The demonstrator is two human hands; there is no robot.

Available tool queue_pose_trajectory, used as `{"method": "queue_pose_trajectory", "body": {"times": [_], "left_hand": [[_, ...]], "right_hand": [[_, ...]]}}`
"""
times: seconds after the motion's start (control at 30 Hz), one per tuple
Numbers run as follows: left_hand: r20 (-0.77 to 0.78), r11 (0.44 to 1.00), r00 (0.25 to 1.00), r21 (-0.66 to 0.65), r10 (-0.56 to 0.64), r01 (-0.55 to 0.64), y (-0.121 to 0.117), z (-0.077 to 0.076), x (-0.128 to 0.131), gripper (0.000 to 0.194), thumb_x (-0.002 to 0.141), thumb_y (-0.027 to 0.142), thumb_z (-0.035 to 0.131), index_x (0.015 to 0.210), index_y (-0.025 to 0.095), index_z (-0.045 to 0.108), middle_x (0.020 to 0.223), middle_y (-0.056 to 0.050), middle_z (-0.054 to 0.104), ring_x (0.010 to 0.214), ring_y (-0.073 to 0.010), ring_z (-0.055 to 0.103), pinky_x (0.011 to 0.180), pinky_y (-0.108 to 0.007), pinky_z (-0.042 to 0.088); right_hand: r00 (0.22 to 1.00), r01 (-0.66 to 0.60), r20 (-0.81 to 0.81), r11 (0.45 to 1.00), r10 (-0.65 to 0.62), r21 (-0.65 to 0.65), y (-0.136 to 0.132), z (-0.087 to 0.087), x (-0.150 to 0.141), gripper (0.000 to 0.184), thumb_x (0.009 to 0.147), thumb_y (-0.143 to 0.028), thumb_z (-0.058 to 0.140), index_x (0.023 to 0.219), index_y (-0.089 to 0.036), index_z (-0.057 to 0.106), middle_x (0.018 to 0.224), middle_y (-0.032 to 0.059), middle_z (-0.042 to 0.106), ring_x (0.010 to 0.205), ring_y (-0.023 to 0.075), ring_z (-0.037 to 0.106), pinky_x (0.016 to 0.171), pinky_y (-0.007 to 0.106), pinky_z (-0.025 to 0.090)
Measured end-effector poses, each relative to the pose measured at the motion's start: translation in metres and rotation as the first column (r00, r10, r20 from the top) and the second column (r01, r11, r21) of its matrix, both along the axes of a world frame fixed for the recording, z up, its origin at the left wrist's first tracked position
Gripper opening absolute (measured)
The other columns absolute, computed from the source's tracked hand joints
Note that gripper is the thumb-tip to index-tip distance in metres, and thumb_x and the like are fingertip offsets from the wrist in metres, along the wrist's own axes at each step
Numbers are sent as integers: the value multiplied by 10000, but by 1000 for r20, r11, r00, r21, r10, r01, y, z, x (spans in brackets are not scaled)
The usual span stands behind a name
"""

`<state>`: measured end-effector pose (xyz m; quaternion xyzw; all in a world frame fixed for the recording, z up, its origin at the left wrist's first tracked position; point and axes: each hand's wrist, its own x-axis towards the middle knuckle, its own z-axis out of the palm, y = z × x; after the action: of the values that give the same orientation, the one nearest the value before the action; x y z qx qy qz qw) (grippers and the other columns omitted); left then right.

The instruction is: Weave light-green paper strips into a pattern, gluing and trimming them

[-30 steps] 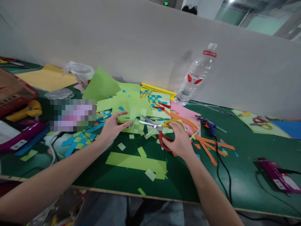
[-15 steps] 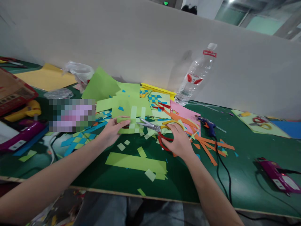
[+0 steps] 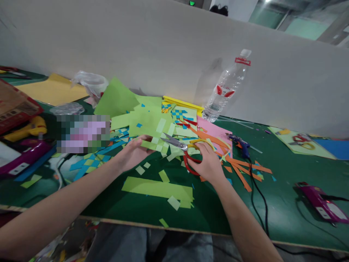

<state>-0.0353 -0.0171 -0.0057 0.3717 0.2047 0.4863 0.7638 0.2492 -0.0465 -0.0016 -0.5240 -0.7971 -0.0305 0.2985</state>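
My left hand (image 3: 138,151) pinches the left side of a woven piece of green and pale green paper strips (image 3: 156,140), holding it tilted just above the table. My right hand (image 3: 205,160) grips a pair of scissors (image 3: 181,145) with one red and one yellow handle. The blades stand apart and point left, at the right side of the woven paper; whether they touch it I cannot tell. Below lies a wide green paper strip (image 3: 158,187) among small paper offcuts (image 3: 173,203). Behind the hands are larger green paper sheets (image 3: 147,122).
A clear plastic bottle (image 3: 226,89) leans against the grey partition (image 3: 136,47). To the right are orange paper strips (image 3: 242,178), a blue glue gun (image 3: 241,143) and a purple power strip (image 3: 323,202) with cords. Blue-green woven paper (image 3: 91,163) and a cardboard box (image 3: 17,105) lie left.
My left hand has closed on the woven paper and turned it, so its strips now slant. The scissor blades narrowed, then spread again. My right hand stays nearly in place.
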Motion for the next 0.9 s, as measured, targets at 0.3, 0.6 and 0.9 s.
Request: {"method": "queue_pose_trajectory", "body": {"times": [0.3, 0.6, 0.9], "left_hand": [[-181, 982, 968, -38, 174, -184, -2, -2, 8, 353, 646, 122, 814, 932, 180, 616, 978, -54, 712, 906, -201, 678, 849, -319, 541], [-255, 938, 933, -171, 252, -300, -4, 4, 13, 329, 684, 51, 772, 865, 172, 525, 907, -44, 718, 831, -157, 683, 748, -258, 557], [-300, 855, 893, -300, 336, -423, -2, 6, 17, 311, 756, -50, 640, 905, 202, 536, 799, -7, 683, 770, -138, 673, 681, -232, 557]], "right_hand": [[999, -17, -38, 998, 14, -57, -2, 1, -3, 466, 778, -362, 620, 1187, -157, 529, 1152, 153, 606, 1092, 304, 580, 860, 452, 534], [997, -50, -57, 998, 48, -34, -3, -4, -5, 474, 761, -345, 643, 1180, -161, 520, 1159, 145, 606, 1112, 303, 573, 906, 465, 522], [993, -102, -50, 994, 104, 32, -8, 0, -11, 468, 786, -378, 617, 1189, -161, 516, 1131, 151, 617, 1097, 285, 587, 867, 434, 547]]}}
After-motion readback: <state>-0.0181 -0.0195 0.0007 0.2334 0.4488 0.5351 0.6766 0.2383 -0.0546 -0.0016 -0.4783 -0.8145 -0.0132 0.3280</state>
